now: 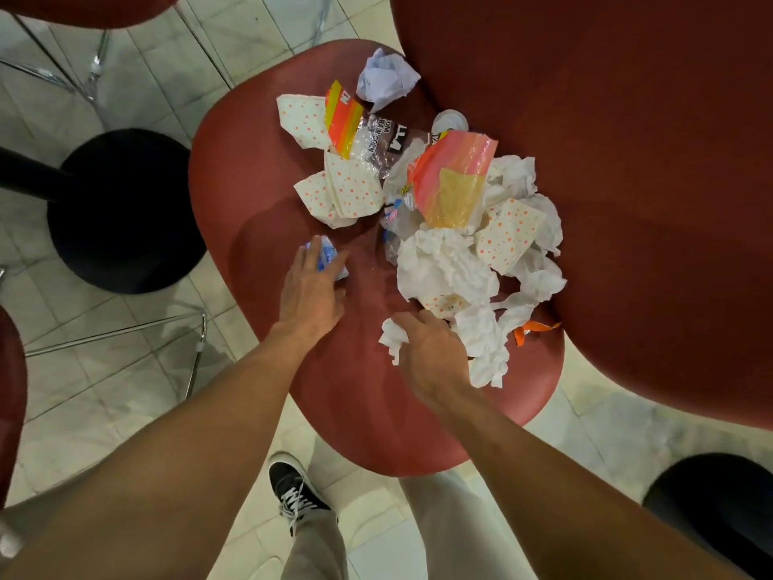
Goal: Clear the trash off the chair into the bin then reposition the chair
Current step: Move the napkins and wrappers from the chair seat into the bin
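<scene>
A dark red chair seat (259, 169) lies below me, its tall backrest (627, 161) on the right. Trash covers the seat's right half: crumpled white tissues (443, 265), dotted napkins (351, 190), a pink and yellow plastic wrapper (456, 177), an orange striped wrapper (343, 119) and a pale paper ball (385, 79). My left hand (309, 290) rests on the seat, fingers closed over a small blue and white wrapper (328, 255). My right hand (431, 349) grips a white tissue wad (393, 339) at the pile's near edge.
A black round bin or table base (125, 211) stands on the tiled floor left of the chair, another dark round shape (719, 508) at the lower right. Chrome chair legs (96, 69) and red seats edge the left side. My shoe (293, 491) is under the seat's front.
</scene>
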A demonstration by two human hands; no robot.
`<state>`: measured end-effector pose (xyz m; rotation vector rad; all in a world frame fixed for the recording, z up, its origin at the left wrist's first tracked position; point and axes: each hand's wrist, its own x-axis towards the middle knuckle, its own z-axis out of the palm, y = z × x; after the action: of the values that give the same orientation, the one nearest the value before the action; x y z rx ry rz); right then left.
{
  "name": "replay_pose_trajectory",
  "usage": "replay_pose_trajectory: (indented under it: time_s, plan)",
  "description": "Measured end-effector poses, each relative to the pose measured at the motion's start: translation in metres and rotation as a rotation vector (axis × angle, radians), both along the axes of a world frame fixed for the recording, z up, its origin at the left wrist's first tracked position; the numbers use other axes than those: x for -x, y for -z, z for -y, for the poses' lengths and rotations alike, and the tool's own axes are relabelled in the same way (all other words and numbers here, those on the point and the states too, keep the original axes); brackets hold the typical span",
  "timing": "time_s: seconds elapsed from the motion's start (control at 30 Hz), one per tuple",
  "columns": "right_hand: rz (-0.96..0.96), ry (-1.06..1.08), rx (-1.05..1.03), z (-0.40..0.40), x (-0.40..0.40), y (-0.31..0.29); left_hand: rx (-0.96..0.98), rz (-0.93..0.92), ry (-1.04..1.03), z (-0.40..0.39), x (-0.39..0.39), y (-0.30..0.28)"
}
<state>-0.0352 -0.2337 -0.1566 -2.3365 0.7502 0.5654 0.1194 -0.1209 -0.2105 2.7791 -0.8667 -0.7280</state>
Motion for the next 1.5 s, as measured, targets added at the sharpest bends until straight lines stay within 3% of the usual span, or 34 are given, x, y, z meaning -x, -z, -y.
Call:
replay_pose_trajectory:
  time_s: [0.27,0.73,0.97,1.5]
  plan:
    - [0.039,-0.004,0.016,-0.017,-0.007,-0.004,0.133,0.036,-0.072,-0.015,0.009,-0.011]
    - [0.082,-0.034,0.035,-0.085,-0.009,-0.075,0.164,-0.014,-0.370,-0.118,0.072,-0.109]
    - [0.084,-0.105,0.014,-0.170,-0.009,-0.112,0.231,-0.033,-0.492,-0.215,0.099,-0.149]
    - [0.070,-0.410,-0.027,-0.400,-0.013,-0.158,0.112,0.065,-0.904,-0.472,0.154,-0.191]
